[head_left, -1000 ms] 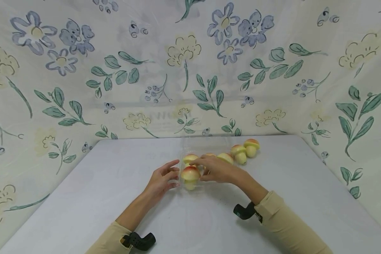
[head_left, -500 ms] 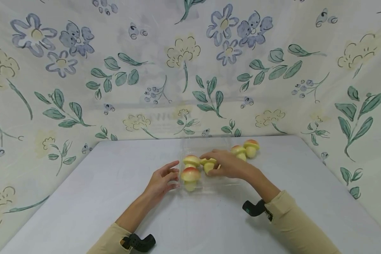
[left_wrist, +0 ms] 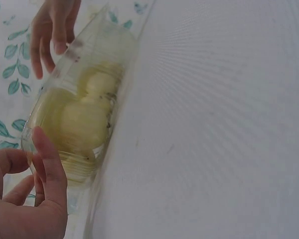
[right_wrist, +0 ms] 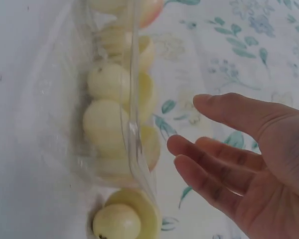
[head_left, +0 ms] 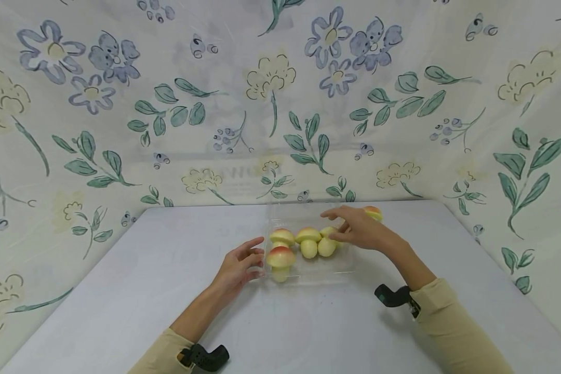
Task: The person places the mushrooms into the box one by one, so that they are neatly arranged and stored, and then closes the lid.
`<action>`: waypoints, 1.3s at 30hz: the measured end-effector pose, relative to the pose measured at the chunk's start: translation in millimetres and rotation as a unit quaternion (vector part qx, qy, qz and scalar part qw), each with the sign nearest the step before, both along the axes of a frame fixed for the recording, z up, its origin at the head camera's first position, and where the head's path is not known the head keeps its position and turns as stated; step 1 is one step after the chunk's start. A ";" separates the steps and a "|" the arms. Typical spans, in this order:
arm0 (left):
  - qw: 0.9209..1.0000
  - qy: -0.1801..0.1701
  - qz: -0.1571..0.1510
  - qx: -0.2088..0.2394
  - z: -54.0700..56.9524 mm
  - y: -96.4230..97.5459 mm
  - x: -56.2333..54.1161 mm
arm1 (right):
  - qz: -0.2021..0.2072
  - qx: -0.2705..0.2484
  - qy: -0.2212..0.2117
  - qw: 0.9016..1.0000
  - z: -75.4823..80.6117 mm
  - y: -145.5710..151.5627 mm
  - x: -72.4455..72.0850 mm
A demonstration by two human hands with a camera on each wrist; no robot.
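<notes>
Several yellow toy mushrooms with reddish cap tops lie in a clear plastic container [head_left: 304, 208]. Two sit one before the other at its left end, the front mushroom [head_left: 280, 258] nearest me. To their right lie a middle mushroom [head_left: 308, 242] and another mushroom [head_left: 327, 243]. My left hand [head_left: 236, 267] rests its fingertips at the container's left wall, fingers fairly straight. My right hand [head_left: 362, 228] hovers over the container's right end, fingers spread and holding nothing, as the right wrist view shows. Partly behind it is a mushroom [head_left: 373, 212] outside the container.
In the right wrist view one mushroom [right_wrist: 118, 221] stands on the table just past the container's end. The white table [head_left: 168, 249] ends at a floral cloth [head_left: 234, 124] hung behind it. Black wrist cameras sit at both sleeves.
My right hand has moved rightward from beside the container's left mushrooms to its right end, uncovering the middle mushrooms and now covering some at the right. My left hand has stayed in place.
</notes>
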State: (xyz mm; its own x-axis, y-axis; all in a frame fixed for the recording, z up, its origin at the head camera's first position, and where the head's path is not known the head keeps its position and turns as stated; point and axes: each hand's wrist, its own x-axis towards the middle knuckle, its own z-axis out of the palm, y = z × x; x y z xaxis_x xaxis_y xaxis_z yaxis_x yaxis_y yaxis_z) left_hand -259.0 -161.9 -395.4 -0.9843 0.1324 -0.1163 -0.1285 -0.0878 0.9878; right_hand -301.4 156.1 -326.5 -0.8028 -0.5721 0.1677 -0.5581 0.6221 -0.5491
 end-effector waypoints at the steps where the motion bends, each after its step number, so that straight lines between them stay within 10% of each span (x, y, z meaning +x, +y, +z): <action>1: 1.000 0.000 0.001 -0.001 -0.2 0.1 0.2 | -0.003 0.001 0.002 1.000 -0.4 3.5 -1.2; 39: 1.000 0.007 0.021 -0.007 0.0 -2.9 -2.7 | -0.107 0.064 0.063 0.990 -51.5 38.3 -38.5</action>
State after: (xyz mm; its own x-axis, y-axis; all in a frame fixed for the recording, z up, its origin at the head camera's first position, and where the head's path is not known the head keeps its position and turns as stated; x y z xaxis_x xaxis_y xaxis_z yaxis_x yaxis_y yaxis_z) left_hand -261.7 -164.7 -395.3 -0.9905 0.0904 -0.1041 -0.1114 -0.0792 0.9906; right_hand -339.8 194.5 -378.0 -0.8856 -0.4133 0.2118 -0.4644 0.7937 -0.3928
